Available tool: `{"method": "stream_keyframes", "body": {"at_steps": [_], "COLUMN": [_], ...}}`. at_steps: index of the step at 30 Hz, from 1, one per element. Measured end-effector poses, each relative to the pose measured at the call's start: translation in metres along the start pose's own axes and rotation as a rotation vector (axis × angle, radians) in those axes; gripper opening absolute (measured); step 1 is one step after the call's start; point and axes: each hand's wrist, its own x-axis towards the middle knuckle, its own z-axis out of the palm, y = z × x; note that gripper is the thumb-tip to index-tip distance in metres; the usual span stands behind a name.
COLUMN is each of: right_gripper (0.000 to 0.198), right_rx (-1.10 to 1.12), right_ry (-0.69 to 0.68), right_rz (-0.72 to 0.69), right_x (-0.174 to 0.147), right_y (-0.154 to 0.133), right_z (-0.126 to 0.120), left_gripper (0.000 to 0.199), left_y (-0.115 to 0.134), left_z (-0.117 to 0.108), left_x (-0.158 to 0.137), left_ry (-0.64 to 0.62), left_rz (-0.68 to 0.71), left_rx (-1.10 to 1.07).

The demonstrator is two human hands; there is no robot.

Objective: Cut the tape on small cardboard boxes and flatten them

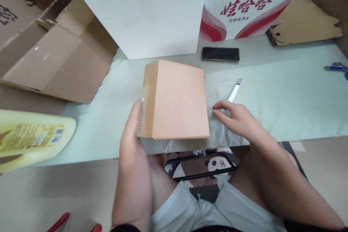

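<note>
A small brown cardboard box point(181, 99) is tilted over the table's front part. Clear tape and a ragged strip of cardboard show on its left side. My left hand point(132, 121) grips that left side, its fingers mostly hidden behind the box. Just right of the box, my right hand point(235, 117) hangs apart from it, thumb and index fingertips close together with a small gap and nothing visible between them. A white utility knife point(234, 91) lies just beyond this hand, its lower end hidden behind the fingers.
Behind the box are a black phone point(220, 54), a plain white carton point(160, 21) and a printed carton point(244, 18). Large brown cartons point(62, 58) and a yellow bottle point(35, 137) stand left. Flat cardboard point(307, 25) and blue-handled scissors point(338, 68) lie right.
</note>
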Motion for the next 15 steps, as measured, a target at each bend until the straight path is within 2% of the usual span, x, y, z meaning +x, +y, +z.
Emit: {"method": "stream_keyframes", "body": {"at_steps": [2,5,9,11,15], "right_gripper": [0.028,0.023,0.034,0.038,0.05], "right_rx": [0.129,0.324,0.575,0.631,0.877], "right_ry": [-0.127,-0.202,-0.086,-0.025,0.025], "right_rz": [-0.031,-0.116,-0.02,0.042,0.07], "right_x": [-0.004,-0.007,-0.007,-0.007,-0.007], "right_y": [-0.006,-0.009,-0.001,0.004,0.004], "right_z": [0.0,0.0,0.001,0.002,0.001], "left_gripper": [0.021,0.023,0.027,0.03,0.033], "left_y": [-0.004,-0.001,0.014,0.021,0.027], "left_z": [0.0,0.004,0.008,0.009,0.01], "left_x": [0.002,-0.004,-0.023,-0.029,-0.029], "left_ry": [0.026,0.0,-0.189,-0.248,-0.227], "left_rz": [-0.081,-0.051,0.156,0.151,0.119], "left_rx": [0.078,0.071,-0.061,-0.165,-0.288]}}
